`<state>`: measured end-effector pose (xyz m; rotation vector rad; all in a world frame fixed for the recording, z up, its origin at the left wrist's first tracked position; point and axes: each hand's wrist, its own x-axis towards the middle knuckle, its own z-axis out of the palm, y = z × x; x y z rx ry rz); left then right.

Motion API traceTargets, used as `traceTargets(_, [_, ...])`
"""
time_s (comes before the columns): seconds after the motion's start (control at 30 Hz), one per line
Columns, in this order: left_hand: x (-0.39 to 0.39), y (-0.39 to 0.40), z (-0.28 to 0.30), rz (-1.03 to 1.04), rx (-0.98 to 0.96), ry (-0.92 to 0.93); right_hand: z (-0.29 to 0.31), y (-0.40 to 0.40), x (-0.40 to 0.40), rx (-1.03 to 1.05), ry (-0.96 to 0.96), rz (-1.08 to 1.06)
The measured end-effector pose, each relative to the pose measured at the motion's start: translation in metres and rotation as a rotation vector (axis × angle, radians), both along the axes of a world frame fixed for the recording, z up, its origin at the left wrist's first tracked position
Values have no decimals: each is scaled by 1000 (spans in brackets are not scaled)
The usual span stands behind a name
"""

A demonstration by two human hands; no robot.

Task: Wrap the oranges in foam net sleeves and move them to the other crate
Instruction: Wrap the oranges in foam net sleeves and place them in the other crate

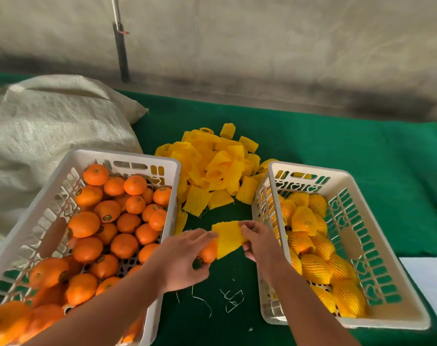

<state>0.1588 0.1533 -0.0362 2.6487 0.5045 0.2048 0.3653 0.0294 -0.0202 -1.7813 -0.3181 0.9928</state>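
Between the two white crates, over the green-covered bench, a person is fitting one orange into a yellow foam net sleeve. Their left hand has its fingers curled round the fruit, which already has its far end inside the mouth of the net; their right hand pinches the sleeve's other edge between thumb and fingers. To my eye the step is about half done, with much of the orange bare on the left side. Doing it well probably means stretching the mesh wide at the mouth with the right hand while the left pushes and turns the fruit in, so the foam rides over the widest part without tearing or bunching, then centring it so both ends are cushioned. The left crate holds many unwrapped oranges, so plenty of work remains; the right crate, just beside the right hand, already holds a layer of wrapped ones. A heap of spare sleeves lies between the crates, within easy reach, and a pale woven sack slumps behind the left one.
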Motion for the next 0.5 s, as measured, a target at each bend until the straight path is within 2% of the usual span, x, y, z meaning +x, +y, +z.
traceTargets(0.33, [-1, 1, -4, -113, 94, -9, -1, -12, -9, -19, 215, -248])
traceTargets(0.4, [-1, 1, -6, -124, 96, -1, -1, -11, -12, -41, 206, -198])
traceTargets(0.5, [1, 3, -8, -114, 83, -2, 5, -8, -26, -101, 119, -12])
